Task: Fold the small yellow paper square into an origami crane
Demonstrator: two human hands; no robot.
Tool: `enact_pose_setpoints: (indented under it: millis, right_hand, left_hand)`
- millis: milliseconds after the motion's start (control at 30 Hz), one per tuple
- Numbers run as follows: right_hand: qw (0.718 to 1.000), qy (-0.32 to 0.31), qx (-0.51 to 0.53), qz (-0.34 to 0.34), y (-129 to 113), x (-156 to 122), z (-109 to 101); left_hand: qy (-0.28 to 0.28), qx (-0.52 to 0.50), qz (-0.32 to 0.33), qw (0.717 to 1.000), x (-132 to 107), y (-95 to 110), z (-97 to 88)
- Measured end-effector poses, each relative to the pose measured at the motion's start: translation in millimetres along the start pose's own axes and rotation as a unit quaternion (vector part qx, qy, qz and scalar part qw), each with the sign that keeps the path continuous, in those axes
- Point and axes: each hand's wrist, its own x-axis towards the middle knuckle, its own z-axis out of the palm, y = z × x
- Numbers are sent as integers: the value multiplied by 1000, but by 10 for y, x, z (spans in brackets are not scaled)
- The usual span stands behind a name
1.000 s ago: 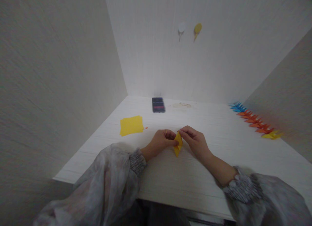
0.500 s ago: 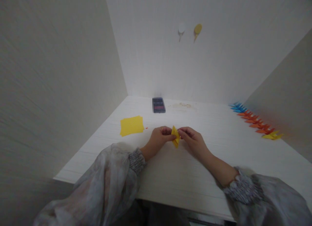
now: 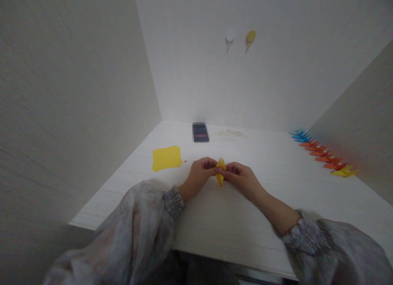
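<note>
A small piece of folded yellow origami paper (image 3: 220, 180), narrow and diamond-shaped, is held upright over the table between both hands. My left hand (image 3: 201, 174) is closed, pinching its left side with the thumb in front. On the other side my right hand (image 3: 241, 176) is closed too, its thumb and fingers gripping the right edge. The two thumbs meet near the middle of the paper and cover part of its folds. Left of my hands lies a stack of flat yellow paper sheets (image 3: 166, 158).
A row of folded paper cranes (image 3: 325, 156), blue, orange, red and yellow, runs along the right wall. A dark pixelated object (image 3: 200, 132) lies at the back. A tiny orange scrap (image 3: 185, 161) is beside the yellow sheets. Two hooks (image 3: 250, 36) are on the back wall.
My right thumb has moved left onto the front of the folded yellow paper, and the paper has turned more upright, with its folded faces showing differently. My left hand keeps its pinch.
</note>
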Motion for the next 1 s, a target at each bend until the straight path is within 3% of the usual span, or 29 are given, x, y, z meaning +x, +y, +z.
enact_pose_setpoints:
  millis: [233,433,667,833,1000]
  right_hand:
    - [998,-5,57,10,-43,-20,7]
    - [997,34,58,-41,-34,-5,-12]
    - [988,-7,-104,-114,-71,-52,-15]
    - [946,7,-254,-200,-41,-63,-21]
    - [902,39,-354,-245,-81,-98,-12]
  left_hand:
    - [-9,-34,-22,999,-23,46,26]
    - [-34,-8,7,999,-47,65,37]
    - [-14,125,99,987,-23,26,11]
    - [12,168,104,980,-6,12,13]
    - [12,188,103,977,-23,1,37]
